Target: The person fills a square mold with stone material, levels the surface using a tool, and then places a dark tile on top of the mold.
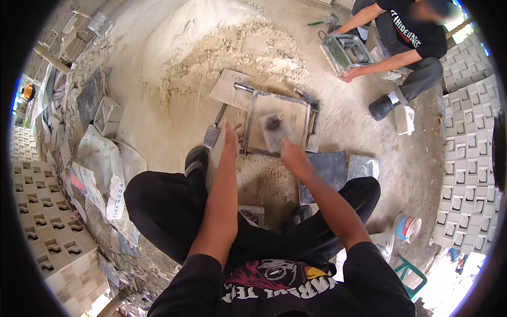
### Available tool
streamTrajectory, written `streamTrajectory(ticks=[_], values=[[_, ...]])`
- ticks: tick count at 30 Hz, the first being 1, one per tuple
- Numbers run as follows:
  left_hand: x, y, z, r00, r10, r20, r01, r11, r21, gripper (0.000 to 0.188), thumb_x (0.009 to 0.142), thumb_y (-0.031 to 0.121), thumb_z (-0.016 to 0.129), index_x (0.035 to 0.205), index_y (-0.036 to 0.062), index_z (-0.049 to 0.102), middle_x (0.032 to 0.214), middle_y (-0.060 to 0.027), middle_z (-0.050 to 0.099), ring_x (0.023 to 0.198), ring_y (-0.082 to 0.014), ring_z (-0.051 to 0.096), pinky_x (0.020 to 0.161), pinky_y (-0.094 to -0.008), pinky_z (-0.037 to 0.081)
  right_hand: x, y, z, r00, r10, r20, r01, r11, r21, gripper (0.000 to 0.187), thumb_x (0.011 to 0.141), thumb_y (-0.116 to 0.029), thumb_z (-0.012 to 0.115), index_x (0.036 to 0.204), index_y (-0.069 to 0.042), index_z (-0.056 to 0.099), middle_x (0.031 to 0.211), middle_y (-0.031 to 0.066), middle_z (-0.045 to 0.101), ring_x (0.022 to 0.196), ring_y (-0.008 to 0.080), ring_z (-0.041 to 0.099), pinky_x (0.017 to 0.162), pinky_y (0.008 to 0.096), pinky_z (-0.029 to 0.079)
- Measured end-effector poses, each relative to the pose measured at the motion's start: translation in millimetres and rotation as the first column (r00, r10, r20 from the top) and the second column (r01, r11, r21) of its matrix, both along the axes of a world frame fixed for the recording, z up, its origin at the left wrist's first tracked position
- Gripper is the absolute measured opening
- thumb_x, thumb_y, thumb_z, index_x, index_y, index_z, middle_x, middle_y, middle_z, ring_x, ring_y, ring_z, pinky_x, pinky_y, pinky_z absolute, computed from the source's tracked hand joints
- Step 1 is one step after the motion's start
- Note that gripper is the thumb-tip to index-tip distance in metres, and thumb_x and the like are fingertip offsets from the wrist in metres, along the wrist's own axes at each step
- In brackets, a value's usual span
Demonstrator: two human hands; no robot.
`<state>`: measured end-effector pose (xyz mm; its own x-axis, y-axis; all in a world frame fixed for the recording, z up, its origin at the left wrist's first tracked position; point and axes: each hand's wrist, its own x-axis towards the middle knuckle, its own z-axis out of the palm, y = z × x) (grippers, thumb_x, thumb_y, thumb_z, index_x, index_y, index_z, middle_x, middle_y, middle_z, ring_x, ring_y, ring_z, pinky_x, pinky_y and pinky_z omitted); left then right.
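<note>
In front of me a rectangular metal mould frame (248, 124) lies on the ground, its inside level with pale sandy material. My right hand (290, 151) is closed on the near end of a flat grey rectangular plate (275, 138), held over the frame; a dark patch shows on it, and its exact kind is unclear. At the frame's left side is my left hand (233, 138), fingers apart and nothing in them. Left of that hand lies a small trowel (212, 134) with its handle pointing away. A pale board (230, 89) lies beyond the frame's far left corner.
Beyond the frame rises a heap of pale powder (211, 37). At far right a co-worker holds another metal mould (348, 53). Dark slabs (323, 171) lie by my right knee, a bucket (407, 228) farther right. Sacks (100, 164) lie left; stacked blocks (467, 164) line the right.
</note>
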<state>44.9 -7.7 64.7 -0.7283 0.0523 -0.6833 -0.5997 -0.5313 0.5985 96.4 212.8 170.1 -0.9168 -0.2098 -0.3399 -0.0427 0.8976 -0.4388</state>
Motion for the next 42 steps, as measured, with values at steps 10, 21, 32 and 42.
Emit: streamTrajectory(ticks=[10,21,32,42], values=[[-5,-2,5,0.992,-0.128,0.015,0.128,0.986,-0.106,0.092,0.085,0.075,0.012,0.141,0.006,0.033,0.134,-0.0212,0.048,0.121,-0.0307,0.047,0.102,-0.0431,0.032,50,-9,0,0.961,0.25,0.117,-0.239,0.966,-0.103,0.031,0.085,-0.013,0.044,0.113,0.001,0.045,0.081,0.0329,0.059,0.077,0.0495,0.058,0.07,0.0563,0.044],[-3,-16,23,0.958,-0.283,-0.041,0.251,0.903,-0.348,0.091,0.084,0.076,0.01,0.143,0.0093,0.031,0.136,-0.0187,0.047,0.128,-0.032,0.041,0.105,-0.0484,0.024,64,-24,-10,0.941,0.331,0.068,-0.33,0.944,-0.022,0.03,0.086,-0.011,0.042,0.114,0.0,0.045,0.083,0.0288,0.062,0.079,0.0451,0.061,0.071,0.054,0.047],[10,8,29,0.922,-0.354,-0.157,0.03,0.47,-0.882,0.068,0.095,0.052,0.025,0.126,-0.0042,0.049,0.12,-0.0281,0.053,0.115,-0.0395,0.049,0.097,-0.0438,0.036,49,-30,-7,0.991,0.132,-0.025,-0.132,0.991,0.021,0.036,0.085,-0.007,0.041,0.119,0.006,0.043,0.077,0.028,0.062,0.073,0.042,0.063,0.064,0.0518,0.049],[12,41,45,0.797,-0.581,-0.165,-0.051,0.208,-0.977,0.06,0.099,0.042,0.026,0.142,0.0008,0.027,0.149,-0.0183,0.024,0.141,-0.0294,0.016,0.113,-0.0463,0.009,-98,-37,-20,0.963,-0.201,-0.18,0.203,0.979,-0.009,0.039,0.083,-0.006,0.049,0.12,0.004,0.044,0.087,0.0262,0.064,0.085,0.0423,0.063,0.071,0.0489,0.051]])
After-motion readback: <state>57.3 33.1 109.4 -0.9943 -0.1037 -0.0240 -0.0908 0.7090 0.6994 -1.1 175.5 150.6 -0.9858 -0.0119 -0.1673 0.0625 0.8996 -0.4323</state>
